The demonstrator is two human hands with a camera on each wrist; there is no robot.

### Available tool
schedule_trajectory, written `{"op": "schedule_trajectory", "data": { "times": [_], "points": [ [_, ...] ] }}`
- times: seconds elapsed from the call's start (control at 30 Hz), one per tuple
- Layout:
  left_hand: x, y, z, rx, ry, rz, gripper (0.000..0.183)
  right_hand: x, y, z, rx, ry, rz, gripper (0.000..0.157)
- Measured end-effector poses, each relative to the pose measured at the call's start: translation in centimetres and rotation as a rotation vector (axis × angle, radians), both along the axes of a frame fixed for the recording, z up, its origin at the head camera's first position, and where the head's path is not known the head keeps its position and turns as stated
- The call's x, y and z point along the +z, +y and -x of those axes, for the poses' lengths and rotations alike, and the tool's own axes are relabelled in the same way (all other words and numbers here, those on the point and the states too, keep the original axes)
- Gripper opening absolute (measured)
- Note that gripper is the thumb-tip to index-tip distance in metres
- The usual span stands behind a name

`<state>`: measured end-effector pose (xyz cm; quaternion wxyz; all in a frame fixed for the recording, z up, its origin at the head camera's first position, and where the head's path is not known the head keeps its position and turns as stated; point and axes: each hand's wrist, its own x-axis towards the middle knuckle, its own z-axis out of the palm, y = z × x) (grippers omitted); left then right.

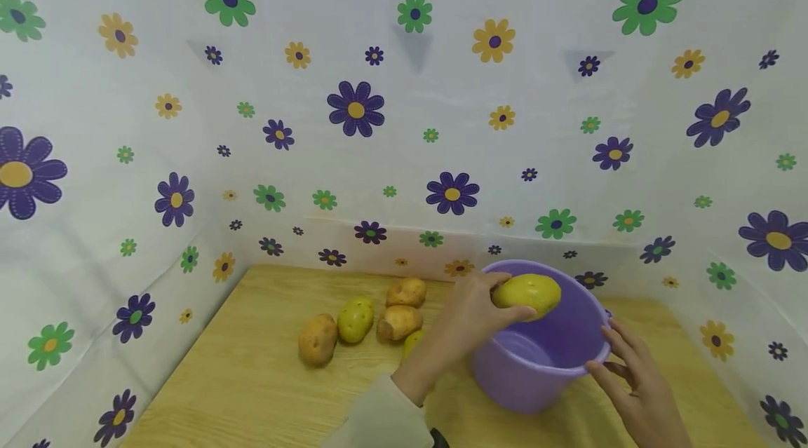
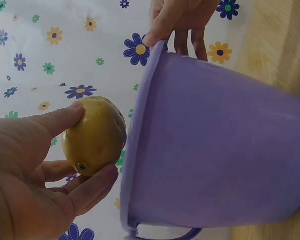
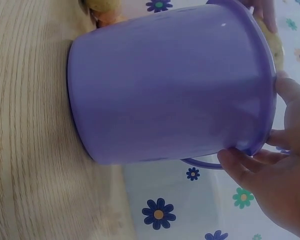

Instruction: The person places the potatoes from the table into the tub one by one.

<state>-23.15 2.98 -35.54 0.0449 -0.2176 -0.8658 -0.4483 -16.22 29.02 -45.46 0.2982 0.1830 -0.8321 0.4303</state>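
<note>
The bucket (image 1: 520, 385) is plain purple, the held potato (image 1: 533, 294) yellow with dark specks, three other potatoes (image 1: 318, 340) tan. Purple, green and orange flowers (image 1: 356, 109) pattern the white sheeting (image 1: 546, 87); the tabletop (image 1: 252, 378) shows yellowish wood grain.

Flowered white sheeting (image 1: 416, 97); wooden tabletop (image 1: 252, 378)

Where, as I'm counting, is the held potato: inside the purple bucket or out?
Out: the left hand holds the potato above the bucket's rim in the left wrist view.

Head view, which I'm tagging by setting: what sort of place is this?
Probably a small screened-off workspace, perhaps staged for recording: a wood-grain tabletop walled on three sides by flower-print sheeting, with potatoes and a purple bucket on it.
</note>
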Motion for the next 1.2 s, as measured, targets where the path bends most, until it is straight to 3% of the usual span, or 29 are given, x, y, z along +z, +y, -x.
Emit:
{"op": "schedule_trajectory", "data": {
  "times": [0.1,0.47,0.67,0.97,1.2],
  "points": [
    [-0.3,0.9,-0.1,-0.025,-0.001,0.013,0.062,-0.1,0.0,0.0,0.004,0.009,0.004,0.056],
    [-1.1,3.3,-0.7,0.006,0.002,0.165,0.067,0.4,-0.1,-0.2,0.009,-0.013,-0.010,0.057],
    [-1.6,4.0,-1.2,-0.015,0.014,0.238,0.062,0.3,0.1,-0.1,0.020,-0.014,-0.018,0.056],
    [-1.8,3.8,-1.6,-0.039,0.076,0.258,0.051,0.4,0.0,-0.1,0.014,-0.020,-0.012,0.054],
    [-1.7,2.5,-1.8,-0.070,0.110,0.188,0.044,0.5,0.2,-0.1,0.011,-0.022,-0.030,0.054]
  ]
}}
